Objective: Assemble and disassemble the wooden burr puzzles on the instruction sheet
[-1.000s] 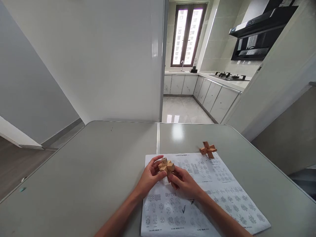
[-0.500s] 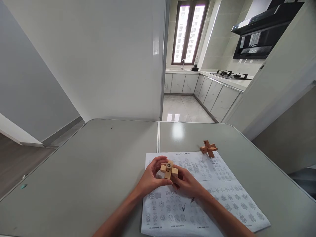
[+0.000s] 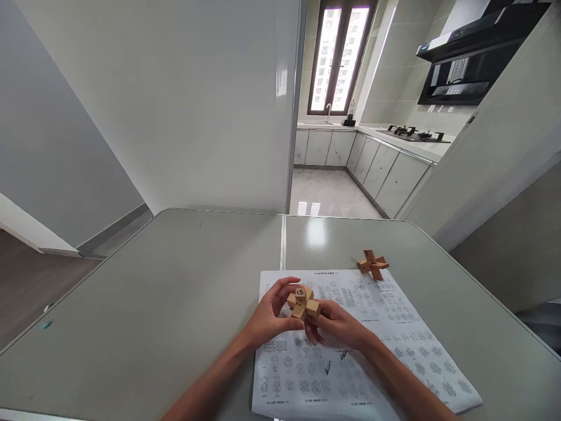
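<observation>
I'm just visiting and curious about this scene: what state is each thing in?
Light wooden puzzle: pieces crossed together, held.
Left hand: curled around the puzzle's left side.
Right hand: gripping its lower right side.
Printed sheet: spread out, partly covered.
Darker wooden puzzle: crossed pieces, resting at the sheet's far edge.
Kitchen window: looks shut.
Cabinet doors: look shut.

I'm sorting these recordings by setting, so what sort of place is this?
Probably a home: a table facing an open kitchen. The hob, the range hood above it and the fitted cabinets point that way, though it could be another furnished space.
</observation>
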Action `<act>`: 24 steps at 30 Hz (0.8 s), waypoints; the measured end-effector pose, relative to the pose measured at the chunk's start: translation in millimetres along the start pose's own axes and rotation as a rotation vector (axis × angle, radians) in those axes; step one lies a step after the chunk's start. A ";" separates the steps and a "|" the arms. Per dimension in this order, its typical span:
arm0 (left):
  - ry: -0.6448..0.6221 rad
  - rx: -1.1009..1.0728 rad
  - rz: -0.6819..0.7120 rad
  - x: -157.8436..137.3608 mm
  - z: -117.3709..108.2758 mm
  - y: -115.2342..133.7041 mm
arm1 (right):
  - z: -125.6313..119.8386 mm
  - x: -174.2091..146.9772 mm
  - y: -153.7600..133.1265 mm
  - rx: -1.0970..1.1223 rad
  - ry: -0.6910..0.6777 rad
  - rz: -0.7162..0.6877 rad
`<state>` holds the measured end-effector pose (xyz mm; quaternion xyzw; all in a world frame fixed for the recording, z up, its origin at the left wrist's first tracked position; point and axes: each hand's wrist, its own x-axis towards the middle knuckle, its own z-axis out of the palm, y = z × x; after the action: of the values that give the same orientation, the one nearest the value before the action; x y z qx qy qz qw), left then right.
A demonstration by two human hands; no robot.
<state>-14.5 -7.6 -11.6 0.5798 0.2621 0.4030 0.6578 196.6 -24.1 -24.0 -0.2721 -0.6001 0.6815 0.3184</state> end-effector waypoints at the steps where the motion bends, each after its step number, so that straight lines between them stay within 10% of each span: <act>1: -0.010 0.000 0.005 0.2 -0.2 -0.2 | -0.5 -0.1 -0.2 0.007 0.008 0.001; 15: 0.226 0.278 0.045 -1.5 9.6 1.9 | 8.7 9.1 19.5 -0.161 0.440 -0.049; 24: 0.137 0.212 0.040 -2.5 5.8 3.3 | 1.5 2.6 5.5 0.050 0.144 0.035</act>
<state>-11.9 -12.8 -7.6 0.6221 0.3359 0.4250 0.5652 193.2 -23.6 -29.2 -0.3230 -0.5536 0.6802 0.3557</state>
